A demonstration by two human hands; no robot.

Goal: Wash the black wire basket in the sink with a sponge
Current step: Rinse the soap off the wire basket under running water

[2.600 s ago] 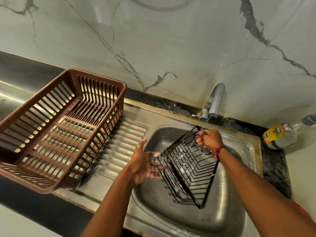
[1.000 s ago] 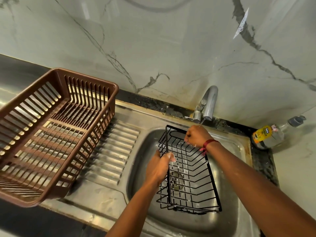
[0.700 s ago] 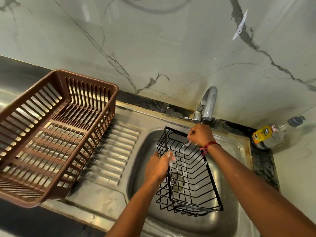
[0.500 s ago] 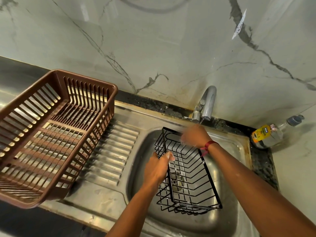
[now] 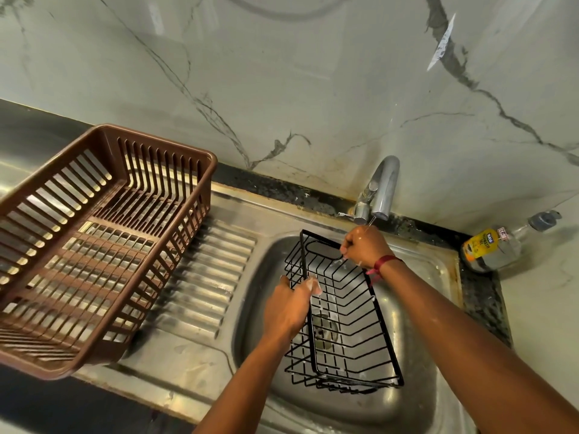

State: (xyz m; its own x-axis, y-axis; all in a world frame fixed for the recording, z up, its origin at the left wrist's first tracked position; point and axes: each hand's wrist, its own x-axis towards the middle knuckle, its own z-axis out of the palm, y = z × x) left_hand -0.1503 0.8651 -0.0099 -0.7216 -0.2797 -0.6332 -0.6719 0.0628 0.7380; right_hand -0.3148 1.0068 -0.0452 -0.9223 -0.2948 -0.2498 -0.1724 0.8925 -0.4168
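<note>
1. Your left hand (image 5: 288,311) is gripping the left long rim of the black wire basket (image 5: 344,324). The fingers are curling over the top wire, and white suds are clinging to the fingertips.
2. That basket is lying within the bowl of the stainless steel sink (image 5: 423,386), opening facing up, one short end pointing toward you and the other toward the tap. The round drain (image 5: 324,332) is showing through its bottom wires.
3. Your right hand (image 5: 363,247) is pressing as a closed fist against the far end of the basket, just beside the handle cut-out. A red thread band (image 5: 383,263) is circling that wrist. I cannot tell whether the fist is closing on a sponge, on the wire, or on nothing.
4. Off to the left, a brown slotted plastic basket (image 5: 156,142) is standing on the ribbed steel draining board (image 5: 213,270) beside the bowl.
5. Above your right fist, the curved chrome tap (image 5: 383,189) is letting a thin stream of water fall onto the knuckles.
6. At the sink's far right corner, a clear bottle with a yellow label (image 5: 488,249) is lying on its side on the dark counter.
7. Behind everything, the pale marble wall with grey veins (image 5: 282,89) is filling the top of the view.
</note>
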